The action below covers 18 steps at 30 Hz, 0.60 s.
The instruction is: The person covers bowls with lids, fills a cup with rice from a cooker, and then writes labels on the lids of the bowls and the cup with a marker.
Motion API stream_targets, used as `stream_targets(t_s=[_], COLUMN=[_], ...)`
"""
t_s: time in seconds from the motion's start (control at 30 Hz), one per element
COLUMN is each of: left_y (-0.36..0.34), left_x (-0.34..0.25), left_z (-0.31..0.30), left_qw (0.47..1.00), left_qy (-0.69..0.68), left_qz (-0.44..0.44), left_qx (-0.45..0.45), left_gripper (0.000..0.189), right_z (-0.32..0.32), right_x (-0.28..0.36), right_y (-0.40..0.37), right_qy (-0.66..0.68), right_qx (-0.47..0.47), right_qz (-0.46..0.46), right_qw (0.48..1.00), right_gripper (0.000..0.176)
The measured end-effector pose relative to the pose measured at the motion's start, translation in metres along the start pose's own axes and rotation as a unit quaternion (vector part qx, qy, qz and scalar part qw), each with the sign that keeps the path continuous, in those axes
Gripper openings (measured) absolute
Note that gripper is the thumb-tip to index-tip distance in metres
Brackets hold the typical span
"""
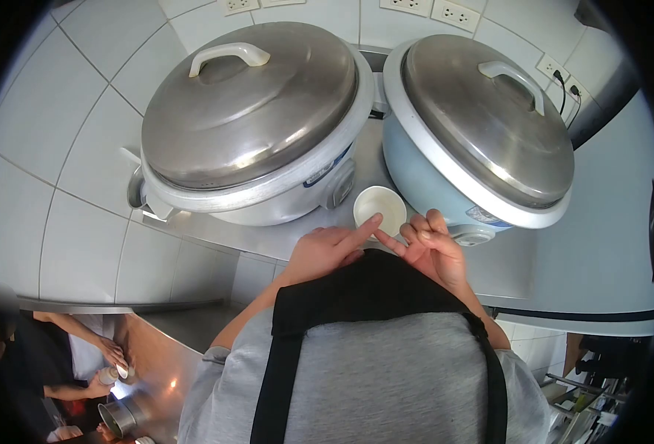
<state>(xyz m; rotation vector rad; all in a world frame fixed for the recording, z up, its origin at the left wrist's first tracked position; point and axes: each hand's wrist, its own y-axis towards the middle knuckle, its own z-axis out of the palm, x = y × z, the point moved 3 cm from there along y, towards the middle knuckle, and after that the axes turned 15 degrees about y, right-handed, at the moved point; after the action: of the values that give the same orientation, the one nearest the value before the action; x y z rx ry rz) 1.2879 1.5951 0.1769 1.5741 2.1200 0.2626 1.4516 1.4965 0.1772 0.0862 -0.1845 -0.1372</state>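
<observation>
A white bowl [380, 206] is touched by neither cooker; two lidded rice cookers [253, 118] are set on the tabletop [516, 266].

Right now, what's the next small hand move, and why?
I'd probably part the fingertips before any grasp: the left hand and right hand look empty, and one extended finger of each crowds the near rim of the round white cup.

White cup [380, 209], small, round, plain. Stands upright and uncovered on the metal counter [504, 266]. Opens upward; shows a pale, smooth inner wall and a thin circular rim. Lies toward the near edge, along the middle stretch, well apart from the left and right ends. Partly hidden at the near side of the rim.
</observation>
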Motion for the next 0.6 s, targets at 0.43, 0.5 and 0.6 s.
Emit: stream_targets(t_s=[0.43, 0.5, 0.6], left_y=[-0.056, -0.070, -0.084], left_x=[0.042, 0.048, 0.055], left_z=[0.022, 0.028, 0.036], left_qw=[0.974, 0.952, 0.926], left_qy=[-0.065, -0.132, -0.198], left_qz=[-0.202, -0.268, -0.310], left_qx=[-0.072, -0.074, -0.086], left_gripper=[0.030, 0.022, 0.026], right_z=[-0.004, 0.001, -0.007], right_x=[-0.006, -0.007, -0.007], right_y=[0.011, 0.012, 0.014], right_qy=[0.000, -0.025, -0.027], right_qx=[-0.016, -0.049, -0.029], right_qz=[0.015, -0.004, -0.001], right_qw=[1.000, 0.998, 0.999], right_gripper=[0.022, 0.020, 0.018])
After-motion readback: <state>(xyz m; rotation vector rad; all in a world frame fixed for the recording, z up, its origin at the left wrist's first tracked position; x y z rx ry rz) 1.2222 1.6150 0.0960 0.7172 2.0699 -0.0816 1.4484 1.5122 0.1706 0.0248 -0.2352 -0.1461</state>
